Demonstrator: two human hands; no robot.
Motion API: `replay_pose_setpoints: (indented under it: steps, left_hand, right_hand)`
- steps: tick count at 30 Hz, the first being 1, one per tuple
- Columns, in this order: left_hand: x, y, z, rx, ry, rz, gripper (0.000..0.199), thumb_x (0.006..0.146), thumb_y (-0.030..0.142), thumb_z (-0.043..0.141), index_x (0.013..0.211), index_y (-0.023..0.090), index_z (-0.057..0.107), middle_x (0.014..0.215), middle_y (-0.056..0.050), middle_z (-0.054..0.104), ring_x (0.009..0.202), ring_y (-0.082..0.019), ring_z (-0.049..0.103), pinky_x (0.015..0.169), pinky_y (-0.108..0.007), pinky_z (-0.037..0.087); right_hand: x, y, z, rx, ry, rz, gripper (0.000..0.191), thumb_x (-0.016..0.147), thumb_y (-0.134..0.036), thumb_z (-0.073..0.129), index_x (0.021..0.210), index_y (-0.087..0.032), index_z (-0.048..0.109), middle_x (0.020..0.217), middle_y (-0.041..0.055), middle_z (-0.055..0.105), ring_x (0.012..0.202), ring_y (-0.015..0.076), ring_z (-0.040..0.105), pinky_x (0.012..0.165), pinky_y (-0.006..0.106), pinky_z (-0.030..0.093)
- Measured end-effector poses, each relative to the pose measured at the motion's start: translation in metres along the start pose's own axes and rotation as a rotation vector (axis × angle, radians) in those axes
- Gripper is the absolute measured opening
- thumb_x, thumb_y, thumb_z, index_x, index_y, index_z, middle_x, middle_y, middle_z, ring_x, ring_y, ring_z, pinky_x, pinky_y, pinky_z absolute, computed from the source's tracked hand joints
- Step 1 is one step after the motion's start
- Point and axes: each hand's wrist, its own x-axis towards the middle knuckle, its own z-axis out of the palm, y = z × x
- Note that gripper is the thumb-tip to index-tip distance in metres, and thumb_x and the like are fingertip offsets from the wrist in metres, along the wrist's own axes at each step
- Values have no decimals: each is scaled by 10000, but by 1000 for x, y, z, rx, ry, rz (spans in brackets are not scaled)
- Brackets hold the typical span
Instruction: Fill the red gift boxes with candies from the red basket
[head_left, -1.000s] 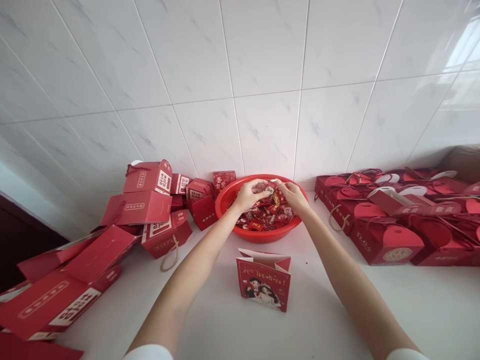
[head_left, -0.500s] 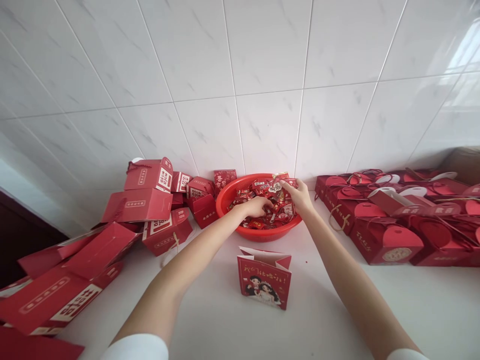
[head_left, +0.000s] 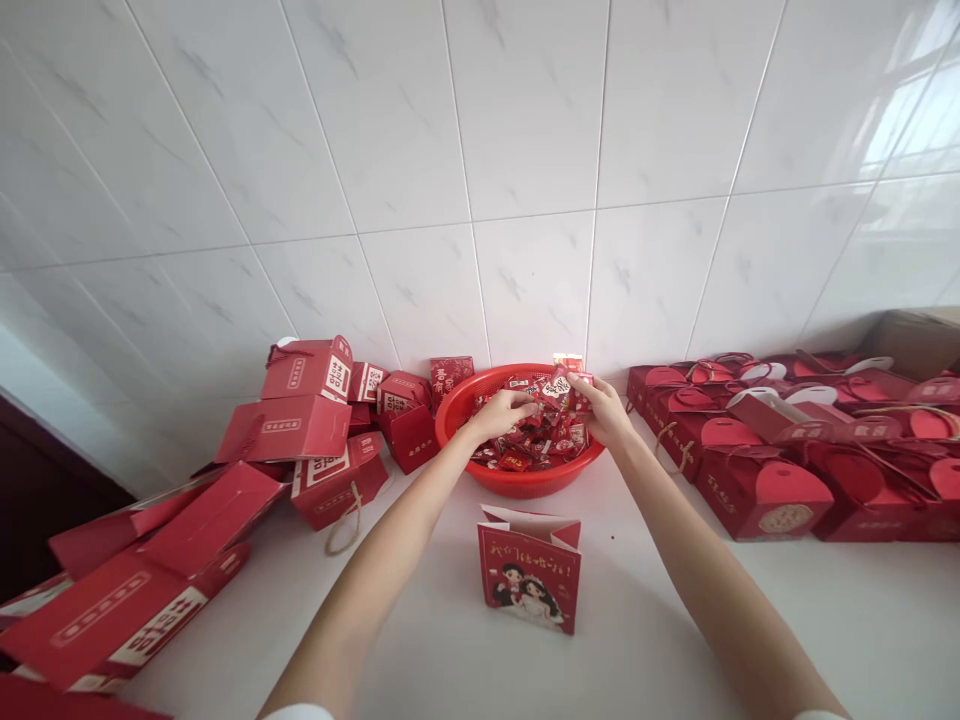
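Observation:
A round red plastic basket (head_left: 525, 485) by the wall holds many small wrapped candies (head_left: 517, 460), mostly in red wrappers. My right hand (head_left: 607, 408) is at the basket's right rim, its fingers closed on a few candy packets (head_left: 561, 384), one of them with a white face and dark lettering. Over the left part of the pile, my left hand (head_left: 504, 413) has its fingers drawn together; what they hold, if anything, is hidden. In front of the basket an open-topped red paper gift bag (head_left: 531, 580) stands upright, printed with a cartoon couple.
Red gift boxes (head_left: 285, 430) are stacked and tumbled on the left of the white table (head_left: 420, 640). Rows of red boxes (head_left: 765, 490) with loop handles stand at the right, with a brown carton (head_left: 915, 335) behind. A tiled wall (head_left: 532, 280) closes the back.
My left hand has lifted slightly out of the candies and moved a little left. My right hand stays at the right rim with its packets. The view has tilted up a little.

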Motion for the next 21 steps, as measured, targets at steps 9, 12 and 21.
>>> replay_pose_setpoints:
  steps: [9, 12, 21]
  left_hand:
    - [-50, 45, -8, -324, 279, 35, 457, 707, 570, 805, 954, 195, 714, 869, -28, 741, 856, -212, 674, 803, -315, 507]
    - [-63, 59, -6, -321, 282, 48, 442, 690, 533, 833, 940, 214, 657, 734, 18, 682, 709, -174, 636, 679, -279, 490]
    - [-109, 84, -11, -207, 219, 166, 274, 836, 430, 740, 989, 219, 654, 1068, -61, 699, 952, -223, 674, 848, -344, 554]
  right_hand:
    - [-39, -30, 11, 19, -260, 94, 430, 593, -476, 889, 857, -187, 709, 743, 2, 700, 576, 124, 601, 422, 201, 459]
    - [-50, -38, 16, 11, -325, 109, 397, 633, -471, 877, 859, -187, 715, 733, -1, 690, 583, 122, 600, 441, 196, 480]
    - [-77, -60, 22, -29, -346, 136, 376, 614, -437, 892, 831, -184, 716, 726, 4, 681, 579, 124, 601, 469, 204, 514]
